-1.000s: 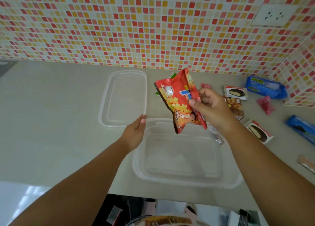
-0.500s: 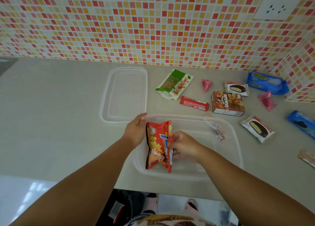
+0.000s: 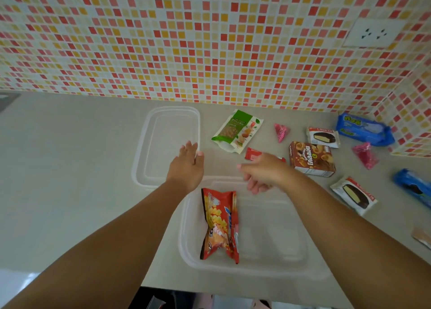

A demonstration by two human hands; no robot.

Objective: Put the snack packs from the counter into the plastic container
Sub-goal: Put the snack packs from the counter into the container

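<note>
Red chip bag (image 3: 220, 224) lying inside plastic container (image 3: 275, 268).

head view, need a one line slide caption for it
Red chip bag lies in the clear container; both empty hands hover near snacks on the counter.

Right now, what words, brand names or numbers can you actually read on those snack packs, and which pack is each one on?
No print reads with certainty.
"neeeuy": the nearest guess, large upside-down letters on the brown box.
Green nut pouch: white lettering, too small to read.
Blue wrapper by the corner: green non-Latin script, blurred.
Red chip bag in the plastic container: blue logo folded and blurred.
Two white cake packs: red strip text, too small.
</note>
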